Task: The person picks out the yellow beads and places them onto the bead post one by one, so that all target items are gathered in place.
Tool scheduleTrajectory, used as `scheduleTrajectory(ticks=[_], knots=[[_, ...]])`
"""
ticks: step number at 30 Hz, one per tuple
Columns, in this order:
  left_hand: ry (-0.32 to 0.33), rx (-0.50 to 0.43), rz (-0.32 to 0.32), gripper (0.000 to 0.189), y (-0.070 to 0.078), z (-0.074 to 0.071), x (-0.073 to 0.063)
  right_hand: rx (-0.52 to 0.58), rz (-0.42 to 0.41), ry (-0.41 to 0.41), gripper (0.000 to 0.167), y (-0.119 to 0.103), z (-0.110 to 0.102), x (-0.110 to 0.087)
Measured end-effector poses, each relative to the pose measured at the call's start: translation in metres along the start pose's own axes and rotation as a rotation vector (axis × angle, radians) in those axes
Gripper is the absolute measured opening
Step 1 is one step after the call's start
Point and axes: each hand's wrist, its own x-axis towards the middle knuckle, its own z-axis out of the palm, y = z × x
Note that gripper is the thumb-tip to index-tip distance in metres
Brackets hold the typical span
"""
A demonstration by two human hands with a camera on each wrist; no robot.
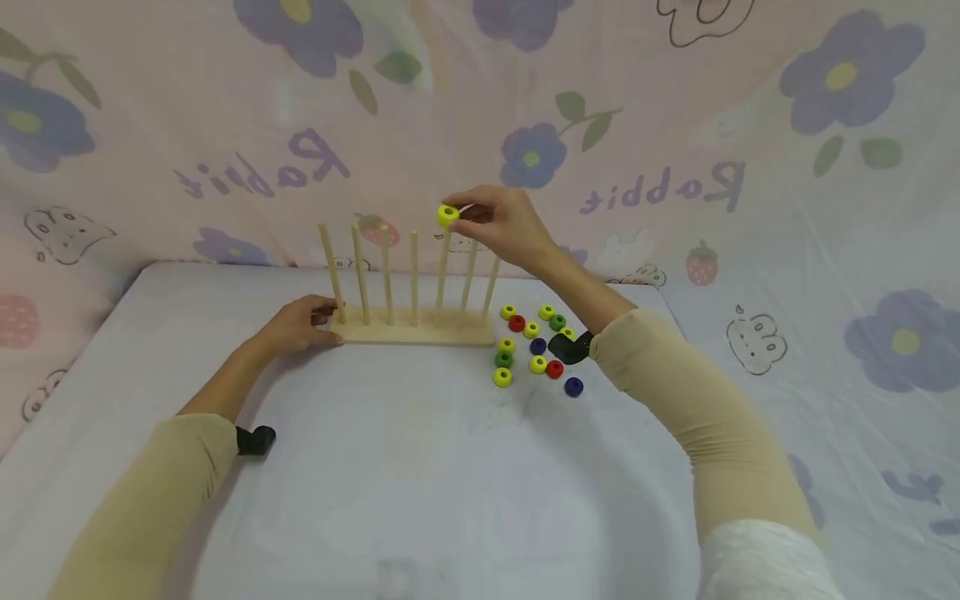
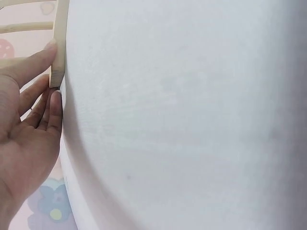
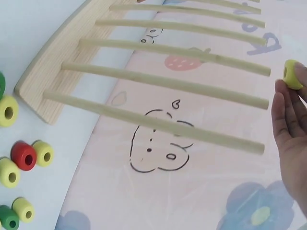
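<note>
A wooden peg stand (image 1: pixel 416 327), a flat base with a row of several upright pegs, stands at the far side of the table. My left hand (image 1: pixel 297 326) grips the left end of its base; in the left wrist view the thumb (image 2: pixel 41 62) lies along one face and the fingers bend at the end. My right hand (image 1: pixel 504 223) pinches a yellow bead (image 1: pixel 447 216) between thumb and fingertips. The bead is at the top of the fifth peg from the left in the head view. In the right wrist view, the bead (image 3: pixel 290 75) appears apart from the peg tips.
Right of the stand lie several loose beads: yellow (image 1: pixel 502 377), red (image 1: pixel 554 369), green (image 1: pixel 503 359) and dark blue (image 1: pixel 573 387). The right forearm passes above some of them. A printed cloth (image 1: pixel 450 108) hangs behind the white table (image 1: pixel 390 467).
</note>
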Motion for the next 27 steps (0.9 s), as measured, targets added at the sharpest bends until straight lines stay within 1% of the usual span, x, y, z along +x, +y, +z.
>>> scheduleTrajectory(ticks=[2, 5, 11, 15, 19, 21, 27], knots=[[-0.002, 0.008, 0.002, 0.075, -0.002, 0.002, 0.002, -0.003, 0.000, -0.010, 0.030, -0.001, 0.004, 0.002], [0.002, 0.024, 0.006, 0.075, -0.004, 0.002, 0.004, -0.013, -0.009, -0.001, 0.031, -0.004, 0.011, 0.007], [0.007, 0.034, -0.016, 0.075, -0.005, 0.003, 0.006, 0.005, -0.032, 0.021, 0.031, -0.015, 0.030, 0.020], [0.003, 0.023, -0.013, 0.076, -0.004, 0.004, 0.005, 0.013, -0.032, 0.005, 0.031, -0.022, 0.040, 0.027], [0.003, 0.016, 0.005, 0.076, -0.003, 0.004, 0.006, 0.001, -0.003, -0.014, 0.031, -0.025, 0.045, 0.035], [0.000, 0.017, 0.015, 0.077, -0.003, 0.004, 0.007, 0.000, -0.001, -0.019, 0.031, -0.026, 0.047, 0.038], [0.010, 0.030, 0.015, 0.076, -0.005, 0.001, 0.004, 0.029, -0.024, -0.029, 0.031, -0.030, 0.057, 0.051]])
